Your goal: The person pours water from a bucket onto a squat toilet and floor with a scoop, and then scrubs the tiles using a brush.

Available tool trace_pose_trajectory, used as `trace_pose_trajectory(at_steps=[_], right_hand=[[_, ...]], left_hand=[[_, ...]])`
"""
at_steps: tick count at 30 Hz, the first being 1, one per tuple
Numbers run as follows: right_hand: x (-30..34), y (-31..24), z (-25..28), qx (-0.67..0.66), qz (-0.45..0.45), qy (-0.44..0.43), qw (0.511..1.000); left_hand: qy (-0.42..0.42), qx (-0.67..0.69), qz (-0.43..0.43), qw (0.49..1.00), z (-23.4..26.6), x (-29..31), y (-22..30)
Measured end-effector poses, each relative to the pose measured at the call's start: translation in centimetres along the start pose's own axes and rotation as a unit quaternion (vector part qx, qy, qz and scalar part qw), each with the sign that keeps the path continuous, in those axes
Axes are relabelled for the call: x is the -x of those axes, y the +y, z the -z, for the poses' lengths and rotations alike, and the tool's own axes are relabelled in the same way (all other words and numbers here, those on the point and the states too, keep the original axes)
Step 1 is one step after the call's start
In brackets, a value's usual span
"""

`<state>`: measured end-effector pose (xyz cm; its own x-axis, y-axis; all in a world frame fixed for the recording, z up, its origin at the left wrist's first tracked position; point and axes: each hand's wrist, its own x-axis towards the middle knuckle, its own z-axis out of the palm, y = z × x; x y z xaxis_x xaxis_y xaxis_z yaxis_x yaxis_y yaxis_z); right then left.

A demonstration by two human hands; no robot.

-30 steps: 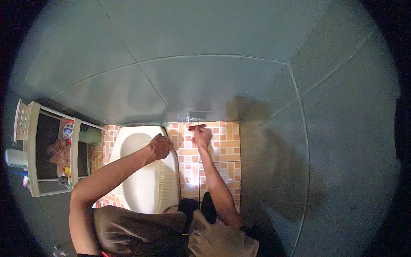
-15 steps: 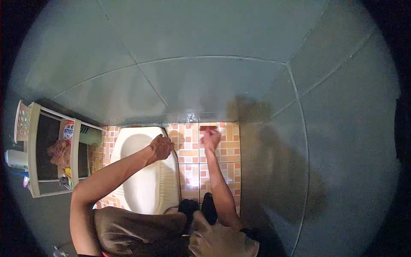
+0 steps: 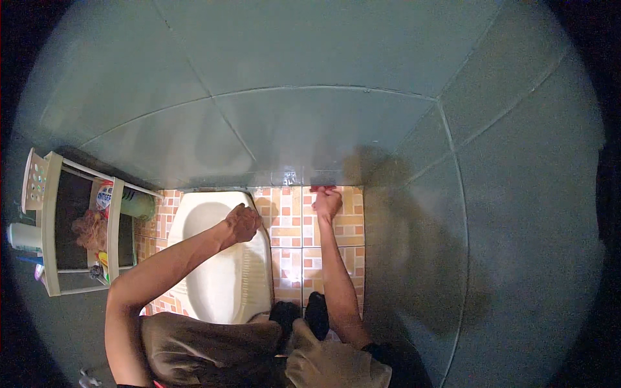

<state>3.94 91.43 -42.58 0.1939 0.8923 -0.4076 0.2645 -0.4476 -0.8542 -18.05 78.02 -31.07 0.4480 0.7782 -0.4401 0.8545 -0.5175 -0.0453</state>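
My right hand (image 3: 328, 204) is closed on a small red oblong scrubber (image 3: 322, 189), much of it hidden by the fingers. The scrubber is at the far edge of the patterned floor tiles (image 3: 286, 223), by the foot of the wall. My left hand (image 3: 243, 224) hangs over the far right rim of a cream squat toilet (image 3: 213, 275), its fingers curled into a loose fist with nothing visible in it. Whether that hand touches the rim, I cannot tell.
A pale shelf rack (image 3: 114, 226) stands at the left, holding a tan mesh pouf (image 3: 90, 231), bottles and a perforated basket (image 3: 34, 181). Grey-green walls (image 3: 310, 136) close in ahead and on the right. My dark-covered feet (image 3: 317, 315) are beside the toilet.
My right hand has shifted slightly to the right, and the red scrubber has moved with it, now against the wall's foot. The left hand has stayed in place.
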Motion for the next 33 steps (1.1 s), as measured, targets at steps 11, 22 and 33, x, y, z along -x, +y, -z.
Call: trace_pose_trajectory(at_steps=[11,22,33], right_hand=[[4.2,0.1,-2.2,-0.154,-0.001,-0.147,0.977],[-0.3,0.9,0.0,-0.037,0.040,0.046,0.997],[2.0,-1.9,-1.5,-0.102,-0.016,-0.121,0.987]], left_hand=[[-0.024,-0.004,-0.018,1.000,0.6,-0.3,0.2],[-0.040,-0.055,-0.030,0.997,1.0,-0.2,0.3],[-0.031,0.045,-0.012,0.998,0.9,-1.6,0.5]])
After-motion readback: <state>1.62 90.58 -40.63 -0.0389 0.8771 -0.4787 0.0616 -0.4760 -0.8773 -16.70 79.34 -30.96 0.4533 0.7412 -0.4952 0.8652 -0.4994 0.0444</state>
